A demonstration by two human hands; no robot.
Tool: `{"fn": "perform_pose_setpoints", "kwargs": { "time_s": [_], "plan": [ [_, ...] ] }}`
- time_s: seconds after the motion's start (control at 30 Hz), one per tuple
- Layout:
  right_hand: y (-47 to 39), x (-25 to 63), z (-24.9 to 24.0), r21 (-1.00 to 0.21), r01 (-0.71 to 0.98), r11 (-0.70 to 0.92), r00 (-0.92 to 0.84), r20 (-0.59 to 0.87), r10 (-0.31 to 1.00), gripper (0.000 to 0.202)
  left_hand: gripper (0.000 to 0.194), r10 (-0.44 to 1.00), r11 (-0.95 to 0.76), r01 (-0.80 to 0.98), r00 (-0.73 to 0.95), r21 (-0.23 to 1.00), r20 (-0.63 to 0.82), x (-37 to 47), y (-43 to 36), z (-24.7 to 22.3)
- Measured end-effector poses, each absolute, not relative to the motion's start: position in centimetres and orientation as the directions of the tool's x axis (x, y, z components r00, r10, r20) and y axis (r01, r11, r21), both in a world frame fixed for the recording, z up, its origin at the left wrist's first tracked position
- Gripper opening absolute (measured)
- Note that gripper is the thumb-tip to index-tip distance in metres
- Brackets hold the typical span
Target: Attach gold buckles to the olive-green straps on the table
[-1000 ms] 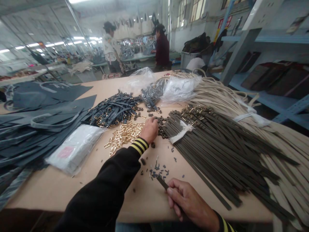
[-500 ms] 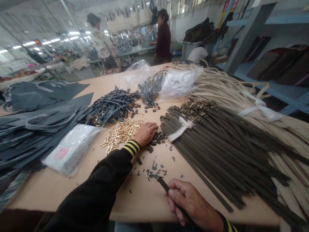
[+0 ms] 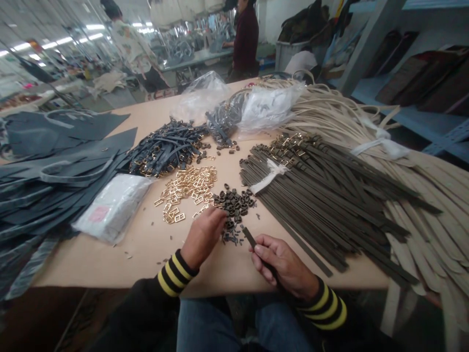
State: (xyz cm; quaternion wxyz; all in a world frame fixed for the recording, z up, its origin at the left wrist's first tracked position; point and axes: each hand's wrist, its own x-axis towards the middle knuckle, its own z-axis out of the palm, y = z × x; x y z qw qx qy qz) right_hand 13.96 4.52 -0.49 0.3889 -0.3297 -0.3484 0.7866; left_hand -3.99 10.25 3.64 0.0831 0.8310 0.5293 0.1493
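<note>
In my right hand (image 3: 287,264) I grip a dark olive strap (image 3: 249,237) between thumb and fingers, its end pointing up and left. My left hand (image 3: 203,237) is closed, fingertips curled together; whatever they may hold is hidden. Just beyond those fingertips lies a heap of small dark strap loops (image 3: 239,201). Small dark bits (image 3: 231,233) are scattered between my two hands. Gold-coloured buckles (image 3: 190,182) form a loose pile past my left hand.
Olive straps (image 3: 315,210), tied with a white strip, fan out on the right beside beige straps (image 3: 421,195). Navy buckled straps (image 3: 164,146) are heaped behind the buckles. A plastic-wrapped white packet (image 3: 113,208) and blue-grey panels (image 3: 73,166) lie left. Two people stand beyond the table.
My left hand has come back from the loop heap towards me, its fingers now drawn together. The right hand keeps hold of the strap. The camera view has tipped downward.
</note>
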Motion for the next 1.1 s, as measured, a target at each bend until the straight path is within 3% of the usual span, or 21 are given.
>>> {"fn": "perform_pose_setpoints", "kwargs": {
  "time_s": [0.13, 0.27, 0.37, 0.43, 0.53, 0.6, 0.7, 0.8, 1.1],
  "plan": [
    [4.4, 14.0, -0.4, -0.827, -0.343, -0.445, -0.485, -0.250, 0.838, 0.029, 0.011, 0.905, -0.426, 0.903, 0.425, 0.049, 0.026, -2.3, 8.4, 2.2],
    [4.1, 14.6, 0.0, -0.883, -0.201, -0.424, -0.501, -0.279, 0.819, 0.027, 0.013, 0.899, -0.438, 0.898, 0.438, -0.032, -0.008, -1.6, 8.3, 1.9],
    [3.6, 15.2, 0.8, -0.927, -0.054, -0.371, -0.490, -0.299, 0.819, 0.025, 0.010, 0.924, -0.382, 0.917, 0.377, 0.116, 0.067, -1.9, 8.4, 2.2],
    [3.1, 15.5, 1.3, -0.945, 0.040, -0.324, -0.476, -0.303, 0.825, 0.022, 0.005, 0.963, -0.268, 0.886, 0.256, 0.379, 0.082, -2.3, 8.0, 2.5],
    [2.2, 15.6, 1.7, -0.958, 0.154, -0.242, -0.437, -0.286, 0.853, 0.018, 0.005, 0.983, -0.002, 0.578, 0.152, 0.816, -0.105, -2.5, 6.1, 2.8],
    [1.5, 15.4, 1.6, -0.956, 0.225, -0.185, -0.406, -0.265, 0.874, 0.018, 0.013, 0.945, 0.216, 0.281, 0.182, 0.935, -0.273, -2.3, 4.1, 2.7],
    [0.4, 14.9, 1.6, -0.937, 0.327, -0.126, -0.398, -0.258, 0.880, 0.019, 0.022, 0.886, 0.444, -0.047, 0.171, 0.895, -0.430, -1.6, 0.9, 2.0],
    [-0.5, 14.4, 1.8, -0.910, 0.407, -0.081, -0.393, -0.254, 0.884, 0.019, 0.027, 0.870, 0.492, -0.230, 0.094, 0.839, -0.484, -1.0, -1.3, 1.2],
    [-1.4, 14.7, 2.8, -0.858, 0.513, -0.023, -0.371, -0.246, 0.895, 0.020, 0.026, 0.865, 0.478, -0.411, 0.066, 0.776, -0.498, -1.2, -2.7, 1.3]
  ]
}}
